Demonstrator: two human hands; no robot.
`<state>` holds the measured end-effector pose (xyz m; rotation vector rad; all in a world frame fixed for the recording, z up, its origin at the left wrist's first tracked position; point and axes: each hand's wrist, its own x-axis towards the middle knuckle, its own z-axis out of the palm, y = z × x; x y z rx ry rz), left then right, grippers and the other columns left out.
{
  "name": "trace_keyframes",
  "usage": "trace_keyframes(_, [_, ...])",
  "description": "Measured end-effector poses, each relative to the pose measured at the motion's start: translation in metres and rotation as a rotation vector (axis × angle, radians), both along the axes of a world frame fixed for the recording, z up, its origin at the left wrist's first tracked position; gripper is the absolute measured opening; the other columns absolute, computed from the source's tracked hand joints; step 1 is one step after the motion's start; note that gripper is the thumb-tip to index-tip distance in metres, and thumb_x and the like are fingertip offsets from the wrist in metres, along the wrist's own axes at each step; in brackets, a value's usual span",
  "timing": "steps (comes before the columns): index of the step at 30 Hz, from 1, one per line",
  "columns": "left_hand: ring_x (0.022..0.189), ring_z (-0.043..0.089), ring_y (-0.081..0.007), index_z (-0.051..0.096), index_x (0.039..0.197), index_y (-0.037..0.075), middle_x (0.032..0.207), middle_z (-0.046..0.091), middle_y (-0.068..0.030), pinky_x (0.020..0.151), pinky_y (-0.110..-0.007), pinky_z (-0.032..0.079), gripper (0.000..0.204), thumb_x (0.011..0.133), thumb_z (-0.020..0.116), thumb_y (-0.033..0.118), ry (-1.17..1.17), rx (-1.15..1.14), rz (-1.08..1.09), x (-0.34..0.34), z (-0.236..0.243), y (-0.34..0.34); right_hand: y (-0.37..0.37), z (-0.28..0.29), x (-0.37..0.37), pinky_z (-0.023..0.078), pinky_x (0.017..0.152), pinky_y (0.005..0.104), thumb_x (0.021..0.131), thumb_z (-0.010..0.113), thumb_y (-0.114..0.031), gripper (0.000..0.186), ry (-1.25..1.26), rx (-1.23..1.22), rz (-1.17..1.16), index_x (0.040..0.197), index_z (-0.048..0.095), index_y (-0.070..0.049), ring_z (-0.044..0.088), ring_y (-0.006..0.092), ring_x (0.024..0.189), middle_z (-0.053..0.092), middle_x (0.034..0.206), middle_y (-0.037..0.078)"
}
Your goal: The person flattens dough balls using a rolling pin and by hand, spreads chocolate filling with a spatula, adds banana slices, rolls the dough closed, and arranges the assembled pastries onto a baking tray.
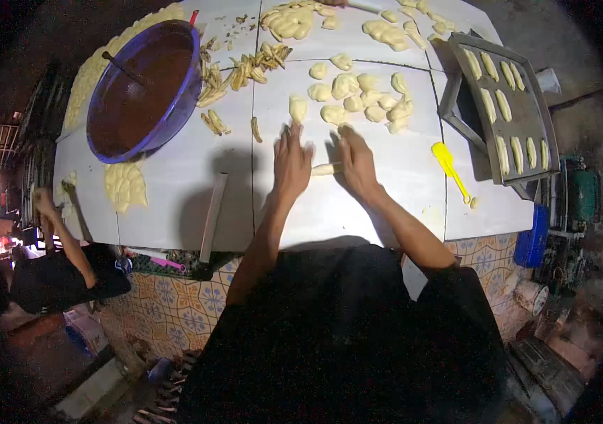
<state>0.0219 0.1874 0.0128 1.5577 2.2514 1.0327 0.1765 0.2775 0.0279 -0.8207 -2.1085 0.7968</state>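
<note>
My left hand (291,164) lies palm down on the white tabletop with its fingers stretched forward. Opposite it, my right hand (358,161) is also palm down, its fingers extended. A short pale rod (326,169) spans the gap between them, its ends hidden under the hands; whether it is rolled dough or a small rolling pin I cannot tell. Just beyond my left fingertips is a flattened dough piece (298,108). Past my right fingertips lie several dough lumps (346,85), grouped together.
At left stands a purple basin (192,92) of brown filling. Peeled banana pieces (248,71) lie beside it. A metal tray (524,74) with shaped dough sticks is at right, near a yellow spatula (450,166). A narrow strip (214,215) lies nearby. Another person (68,261) works at far left.
</note>
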Motion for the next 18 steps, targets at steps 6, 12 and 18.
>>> trace_keyframes(6, [0.109,0.063,-0.0328,0.041,0.15,0.008,0.126,0.065,-0.0153,0.088,-0.041,0.052,0.074,0.083,0.071,-0.003,-0.058,0.045,-0.195,0.031,0.008,-0.032,-0.017,-0.005,0.03,0.049,0.093,0.0447,0.082,0.064,0.0,0.032,-0.035,-0.133,0.228,0.114,0.068,-0.001,0.06,0.0388,0.104,0.068,0.111,0.018])
trace_keyframes(12, [0.113,0.065,-0.0248,0.058,0.136,0.005,0.116,0.07,-0.0167,0.096,-0.038,0.052,0.055,0.084,0.065,-0.01,-0.488,-0.159,-0.227,0.061,0.022,-0.094,-0.05,0.019,0.091,0.052,0.093,0.0433,0.082,0.07,-0.004,0.037,-0.131,-0.438,0.517,0.118,0.067,-0.003,0.064,0.0366,0.106,0.067,0.116,0.019])
trace_keyframes(18, [0.119,0.058,-0.0333,0.061,0.132,0.004,0.128,0.062,-0.0197,0.104,-0.042,0.045,0.045,0.087,0.067,0.0,-0.232,-0.25,-0.438,0.08,0.05,-0.132,-0.103,0.017,0.176,0.04,0.112,0.0429,0.09,0.062,-0.002,0.052,-0.249,-0.376,0.134,0.14,0.05,0.002,0.048,0.0392,0.134,0.052,0.142,0.022])
